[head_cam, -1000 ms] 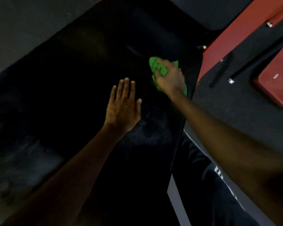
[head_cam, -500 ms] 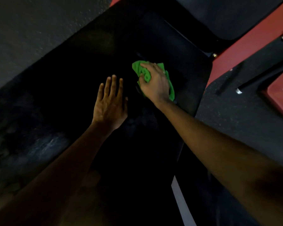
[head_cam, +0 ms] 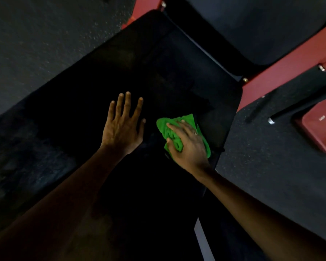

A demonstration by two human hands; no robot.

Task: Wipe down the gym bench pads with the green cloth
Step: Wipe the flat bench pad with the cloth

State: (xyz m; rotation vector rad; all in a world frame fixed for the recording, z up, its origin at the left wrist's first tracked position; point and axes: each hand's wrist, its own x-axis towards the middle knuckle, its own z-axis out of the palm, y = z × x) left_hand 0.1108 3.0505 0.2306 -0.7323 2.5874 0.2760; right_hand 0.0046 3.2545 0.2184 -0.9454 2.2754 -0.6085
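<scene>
The right hand [head_cam: 188, 147] is pressing the green cloth [head_cam: 189, 118] onto the black bench pad [head_cam: 158, 72], near its right edge. Its fingers and thumb are curling into the bunched fabric. The left hand [head_cam: 121, 129] is lying flat just beside it, fingers straight and slightly apart, holding nothing. Judgement: the cloth is light, soft and crumples readily, so a gathered wad under the palm suits it. No container is showing.
</scene>
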